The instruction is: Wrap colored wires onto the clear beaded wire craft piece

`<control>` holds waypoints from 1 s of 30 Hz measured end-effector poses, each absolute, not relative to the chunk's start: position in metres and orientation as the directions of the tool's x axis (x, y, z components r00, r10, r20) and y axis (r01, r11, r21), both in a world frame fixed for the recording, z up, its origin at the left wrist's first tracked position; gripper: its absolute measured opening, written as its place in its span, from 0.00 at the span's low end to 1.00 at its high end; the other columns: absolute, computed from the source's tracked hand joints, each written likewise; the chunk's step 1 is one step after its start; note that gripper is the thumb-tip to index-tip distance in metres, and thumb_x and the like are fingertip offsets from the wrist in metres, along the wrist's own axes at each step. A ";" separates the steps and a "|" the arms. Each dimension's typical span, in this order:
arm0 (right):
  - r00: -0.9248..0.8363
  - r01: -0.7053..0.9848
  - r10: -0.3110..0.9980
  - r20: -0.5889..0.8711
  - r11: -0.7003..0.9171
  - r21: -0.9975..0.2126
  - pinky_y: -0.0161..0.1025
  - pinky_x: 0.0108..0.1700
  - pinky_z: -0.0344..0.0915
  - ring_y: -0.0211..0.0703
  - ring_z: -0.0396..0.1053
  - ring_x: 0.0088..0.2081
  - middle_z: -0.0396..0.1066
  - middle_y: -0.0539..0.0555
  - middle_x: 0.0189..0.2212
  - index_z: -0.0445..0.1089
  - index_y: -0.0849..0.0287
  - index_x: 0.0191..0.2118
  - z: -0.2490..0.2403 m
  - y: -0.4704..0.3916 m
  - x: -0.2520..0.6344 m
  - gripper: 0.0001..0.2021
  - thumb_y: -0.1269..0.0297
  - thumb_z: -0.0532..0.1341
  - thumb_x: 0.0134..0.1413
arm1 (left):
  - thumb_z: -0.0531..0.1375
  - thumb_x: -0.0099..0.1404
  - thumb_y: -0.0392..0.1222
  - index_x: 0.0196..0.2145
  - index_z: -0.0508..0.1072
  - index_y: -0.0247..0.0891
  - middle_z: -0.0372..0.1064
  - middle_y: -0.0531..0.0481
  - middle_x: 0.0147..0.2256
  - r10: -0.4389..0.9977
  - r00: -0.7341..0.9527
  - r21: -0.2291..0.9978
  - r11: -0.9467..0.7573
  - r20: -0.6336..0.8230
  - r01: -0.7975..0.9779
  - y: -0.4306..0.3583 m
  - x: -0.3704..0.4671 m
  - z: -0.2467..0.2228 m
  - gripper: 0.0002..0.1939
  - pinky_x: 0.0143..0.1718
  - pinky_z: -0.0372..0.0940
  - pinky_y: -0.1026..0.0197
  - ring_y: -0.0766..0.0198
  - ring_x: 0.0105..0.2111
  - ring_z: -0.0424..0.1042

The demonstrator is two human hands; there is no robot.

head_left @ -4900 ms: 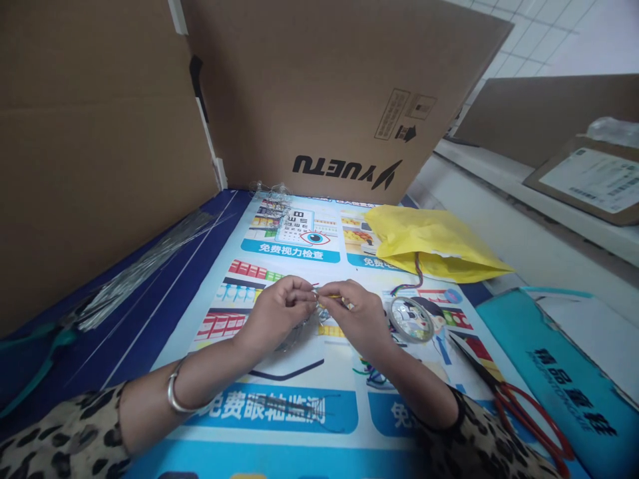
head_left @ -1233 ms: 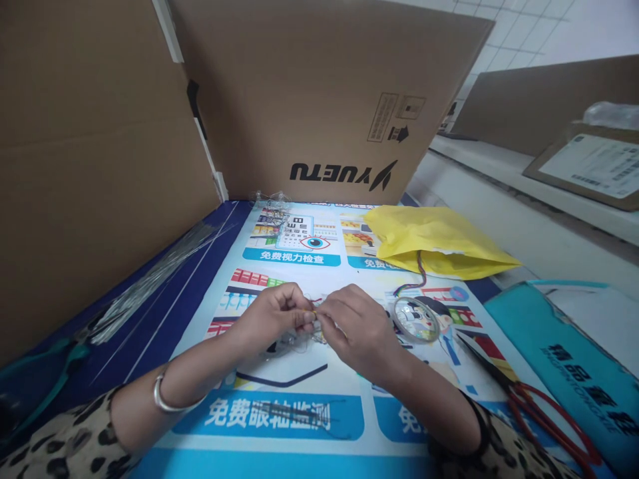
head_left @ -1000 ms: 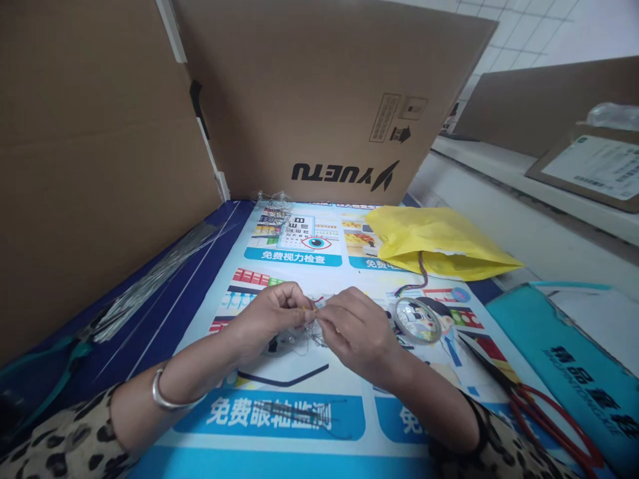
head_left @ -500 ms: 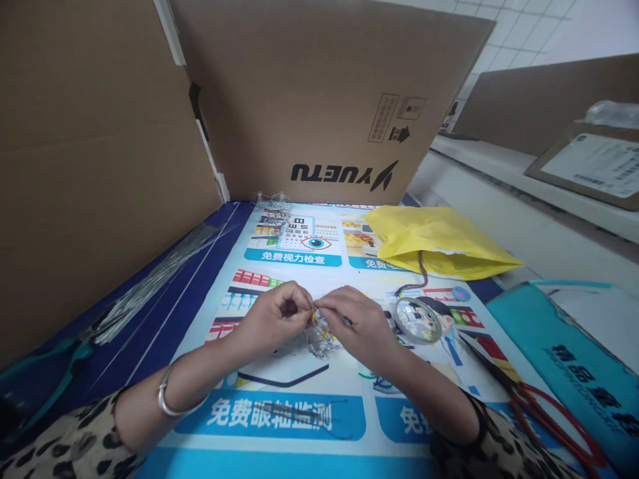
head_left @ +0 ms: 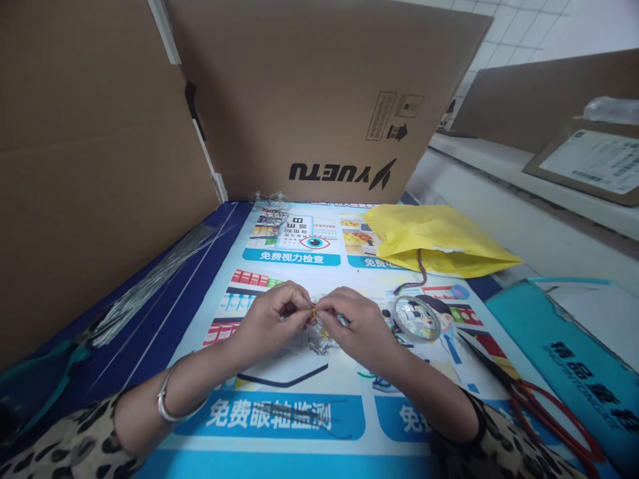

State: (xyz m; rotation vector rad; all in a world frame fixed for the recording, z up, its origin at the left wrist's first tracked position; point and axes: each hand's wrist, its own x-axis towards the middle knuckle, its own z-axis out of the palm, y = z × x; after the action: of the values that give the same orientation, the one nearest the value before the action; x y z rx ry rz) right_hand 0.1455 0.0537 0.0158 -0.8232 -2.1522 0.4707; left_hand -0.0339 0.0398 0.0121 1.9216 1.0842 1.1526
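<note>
In the middle of the printed sheet, my left hand [head_left: 280,318] and my right hand [head_left: 352,324] meet fingertip to fingertip. Both pinch a small thin-wire piece with a yellow-orange part [head_left: 314,313] between thumb and forefinger. Its exact make is too small to tell. A tangle of silvery wire [head_left: 319,346] hangs or lies just below the fingertips, partly hidden by the right fingers. Close to my right hand lies a clear round roll of tape [head_left: 417,318]. Some coloured threads [head_left: 382,384] show under my right forearm.
Red-handled scissors [head_left: 549,412] and a teal box [head_left: 569,359] lie at the right. Behind them is a yellow pouch [head_left: 439,233] with a braided cord [head_left: 423,269]. Bundled wires [head_left: 150,293] and teal-handled pliers [head_left: 44,379] lie left. Cardboard [head_left: 319,93] stands behind.
My right fingertips have shifted slightly on the small wire piece, and more of its yellow-orange part shows between the hands. Both hands keep their pinch; the view has moved very slightly.
</note>
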 end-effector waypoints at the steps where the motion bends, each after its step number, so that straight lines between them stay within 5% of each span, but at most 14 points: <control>1: -0.496 0.404 0.678 0.543 0.733 -0.547 0.37 0.35 0.64 0.40 0.68 0.31 0.72 0.52 0.26 0.71 0.58 0.30 0.017 0.053 0.146 0.07 0.74 0.57 0.53 | 0.56 0.60 0.32 0.26 0.65 0.36 0.67 0.50 0.28 0.883 0.295 0.816 -0.456 0.366 0.355 0.040 -0.035 0.012 0.05 0.32 0.61 0.63 0.66 0.29 0.66; 10: -0.466 0.418 0.701 0.540 0.712 -0.564 0.34 0.32 0.60 0.37 0.65 0.29 0.69 0.50 0.23 0.68 0.59 0.27 0.022 0.055 0.152 0.07 0.77 0.56 0.49 | 0.47 0.67 0.35 0.29 0.65 0.36 0.64 0.50 0.30 0.837 0.506 0.479 -0.539 0.210 0.692 0.042 -0.050 0.034 0.10 0.31 0.56 0.62 0.64 0.30 0.62; 21: -0.467 0.501 0.752 0.465 0.659 -0.562 0.34 0.31 0.58 0.37 0.63 0.28 0.66 0.49 0.22 0.66 0.59 0.25 0.018 0.059 0.157 0.08 0.78 0.56 0.46 | 0.46 0.64 0.33 0.25 0.62 0.36 0.60 0.51 0.27 0.811 0.573 0.391 -0.567 0.114 0.725 0.044 -0.057 0.040 0.11 0.29 0.53 0.63 0.65 0.27 0.60; 24: -0.471 0.512 0.757 0.452 0.652 -0.559 0.34 0.31 0.57 0.37 0.63 0.27 0.66 0.49 0.22 0.66 0.59 0.24 0.018 0.060 0.157 0.08 0.79 0.56 0.46 | 0.48 0.62 0.32 0.24 0.62 0.36 0.60 0.52 0.27 0.826 0.551 0.464 -0.536 0.118 0.705 0.045 -0.057 0.042 0.10 0.29 0.53 0.62 0.65 0.27 0.59; 30: -0.472 0.490 0.754 0.456 0.655 -0.576 0.33 0.30 0.57 0.37 0.63 0.27 0.65 0.48 0.21 0.66 0.59 0.24 0.013 0.059 0.155 0.08 0.79 0.56 0.45 | 0.53 0.59 0.34 0.22 0.63 0.36 0.66 0.50 0.34 0.876 0.477 0.900 -0.262 0.072 0.347 0.043 -0.051 0.038 0.09 0.34 0.58 0.64 0.65 0.33 0.65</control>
State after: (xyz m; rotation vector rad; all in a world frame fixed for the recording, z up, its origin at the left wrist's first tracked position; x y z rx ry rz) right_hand 0.1547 0.0594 0.0132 -0.9598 -2.1643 0.4812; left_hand -0.0511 0.0432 0.0382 1.8263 1.0305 0.7405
